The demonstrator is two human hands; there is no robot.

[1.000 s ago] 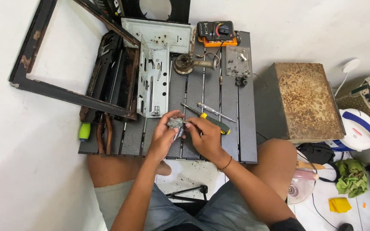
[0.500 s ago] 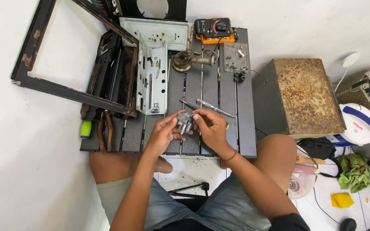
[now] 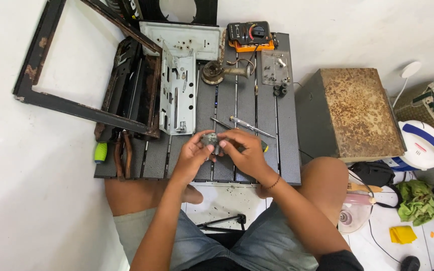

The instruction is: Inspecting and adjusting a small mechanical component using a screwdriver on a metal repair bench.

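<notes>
Both my hands meet over the near part of a low dark slatted table (image 3: pixel 287 165). My left hand (image 3: pixel 193 156) and my right hand (image 3: pixel 244 153) together grip a small grey metal part (image 3: pixel 210 140) between the fingertips. Just beyond my right hand lie a screwdriver (image 3: pixel 249 126) and a thin metal rod (image 3: pixel 221 123). A green-yellow handle shows past my right hand's knuckles.
On the table: a grey metal bracket panel (image 3: pixel 178 93), a round brass burner piece (image 3: pixel 213 73), a multimeter (image 3: pixel 249 33), a small clear plate (image 3: pixel 275 66), pliers (image 3: pixel 122 155). A black frame (image 3: pixel 76 105) lies left; a rusty metal box (image 3: pixel 352 113) stands right.
My hands have lifted the small part slightly and shifted it between the fingertips; the camera view has drifted a little. Nothing else on the table moved.
</notes>
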